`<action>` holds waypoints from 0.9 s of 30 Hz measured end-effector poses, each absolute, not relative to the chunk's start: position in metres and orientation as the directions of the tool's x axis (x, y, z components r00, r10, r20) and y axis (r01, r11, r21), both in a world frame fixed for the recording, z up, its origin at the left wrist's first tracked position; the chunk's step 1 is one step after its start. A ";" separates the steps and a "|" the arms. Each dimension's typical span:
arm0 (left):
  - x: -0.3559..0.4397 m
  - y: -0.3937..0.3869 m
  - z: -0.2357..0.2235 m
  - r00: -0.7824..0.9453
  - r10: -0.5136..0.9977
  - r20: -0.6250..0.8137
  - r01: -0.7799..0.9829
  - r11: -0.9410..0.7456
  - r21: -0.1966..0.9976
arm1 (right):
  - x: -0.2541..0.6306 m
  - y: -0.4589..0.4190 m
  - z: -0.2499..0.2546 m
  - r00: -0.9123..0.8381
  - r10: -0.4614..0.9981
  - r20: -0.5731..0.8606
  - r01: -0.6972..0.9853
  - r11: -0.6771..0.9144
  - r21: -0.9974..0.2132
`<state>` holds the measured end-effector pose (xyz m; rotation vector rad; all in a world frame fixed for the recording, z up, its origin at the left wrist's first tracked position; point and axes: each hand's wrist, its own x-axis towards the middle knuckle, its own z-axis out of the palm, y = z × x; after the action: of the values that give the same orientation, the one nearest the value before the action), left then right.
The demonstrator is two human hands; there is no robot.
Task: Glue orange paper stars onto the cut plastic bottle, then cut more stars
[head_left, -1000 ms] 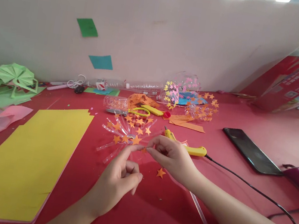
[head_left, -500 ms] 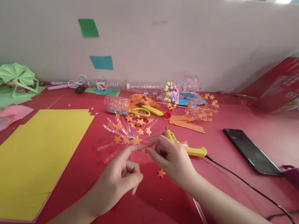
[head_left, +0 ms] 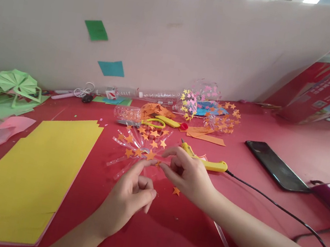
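A clear plastic bottle piece cut into splayed strips lies on the red table, with several orange paper stars stuck on its strips. My left hand reaches its forefinger up to one near strip tip. My right hand pinches a small orange star against that same tip, thumb and forefinger closed on it. One loose orange star lies on the table just under my right hand. A yellow glue gun rests behind my right hand, its black cord running off to the right.
A big yellow paper sheet covers the left foreground. Yellow-handled scissors, orange paper scraps and star-covered bottle pieces lie behind. A black phone lies at the right, green folded paper at the far left.
Barely anything moved. My right hand's fingers shifted slightly on the small star at the strip tip; my left forefinger stays at the same strip.
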<state>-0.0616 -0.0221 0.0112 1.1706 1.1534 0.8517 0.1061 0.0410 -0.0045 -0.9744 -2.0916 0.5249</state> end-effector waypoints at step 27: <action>-0.062 -0.026 0.017 0.314 0.725 0.614 0.790 -0.558 0.255 | 0.160 0.057 0.007 -0.739 0.663 0.121 0.670 0.742 0.027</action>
<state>-0.0617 -0.0255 0.0168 2.6197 1.5150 1.1408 0.1595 0.0567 0.0074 -1.0884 -2.8346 -0.1039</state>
